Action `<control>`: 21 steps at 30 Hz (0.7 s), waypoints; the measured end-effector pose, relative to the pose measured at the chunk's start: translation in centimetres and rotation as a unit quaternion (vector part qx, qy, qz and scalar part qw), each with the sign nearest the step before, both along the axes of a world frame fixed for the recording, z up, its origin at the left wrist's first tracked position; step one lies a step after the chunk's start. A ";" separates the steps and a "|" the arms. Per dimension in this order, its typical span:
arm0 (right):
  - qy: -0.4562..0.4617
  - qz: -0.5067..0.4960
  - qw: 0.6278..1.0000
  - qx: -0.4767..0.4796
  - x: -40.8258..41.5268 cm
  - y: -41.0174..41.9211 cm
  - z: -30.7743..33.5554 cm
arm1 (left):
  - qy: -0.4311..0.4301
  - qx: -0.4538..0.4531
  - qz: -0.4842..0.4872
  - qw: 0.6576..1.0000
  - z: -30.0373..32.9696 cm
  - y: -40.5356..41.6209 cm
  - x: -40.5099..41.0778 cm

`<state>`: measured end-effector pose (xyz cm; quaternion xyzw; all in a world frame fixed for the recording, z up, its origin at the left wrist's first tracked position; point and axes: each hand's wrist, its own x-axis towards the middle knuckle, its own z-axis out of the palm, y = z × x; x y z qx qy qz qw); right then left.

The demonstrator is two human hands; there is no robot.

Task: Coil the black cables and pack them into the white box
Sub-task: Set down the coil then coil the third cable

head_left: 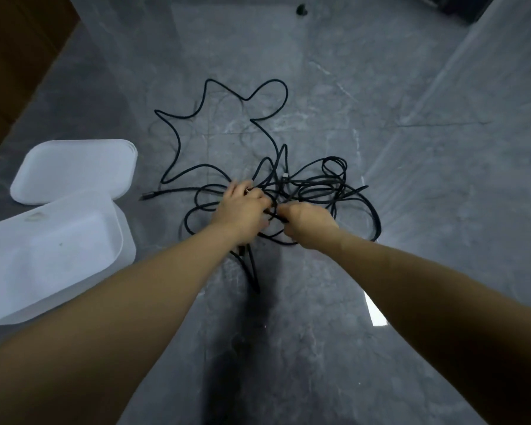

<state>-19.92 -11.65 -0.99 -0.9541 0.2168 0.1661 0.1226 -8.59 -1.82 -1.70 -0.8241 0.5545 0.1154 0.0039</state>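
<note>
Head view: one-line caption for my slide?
Both hands grip tangled black cables on the grey floor, open white box at left.

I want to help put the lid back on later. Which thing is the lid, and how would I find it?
Look at the grey marble floor, to the left of the tangled black cables. Two white plastic things sit there: the deep open white box nearest the person, and the lid just beyond it. The lid is the flat, shallow tray shape with rounded corners.
</note>
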 end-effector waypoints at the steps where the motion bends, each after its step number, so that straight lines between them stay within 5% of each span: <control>1: -0.009 -0.020 0.999 0.023 0.0 -0.2 0.3 | -0.034 -0.005 -0.010 0.999 0.5 -0.1 0.2; 4: -0.038 -0.076 0.994 0.065 -0.3 -1.3 1.5 | -0.093 0.002 0.008 0.996 2.2 0.2 1.1; 9: -0.132 -0.200 0.969 0.055 -3.0 -5.1 3.3 | -0.102 -0.004 0.271 0.957 4.8 2.9 5.1; 11: -0.194 -0.260 0.942 0.084 -3.9 -6.3 4.0 | -0.091 0.019 0.302 0.949 5.4 3.5 5.7; 15: -0.297 -0.324 0.889 0.128 -3.7 -6.6 5.1 | 0.064 0.006 0.278 0.959 5.0 1.7 4.8; 21: -0.328 -0.320 0.874 0.162 -3.6 -5.9 6.7 | 0.287 -0.113 0.302 0.902 5.7 -1.8 1.8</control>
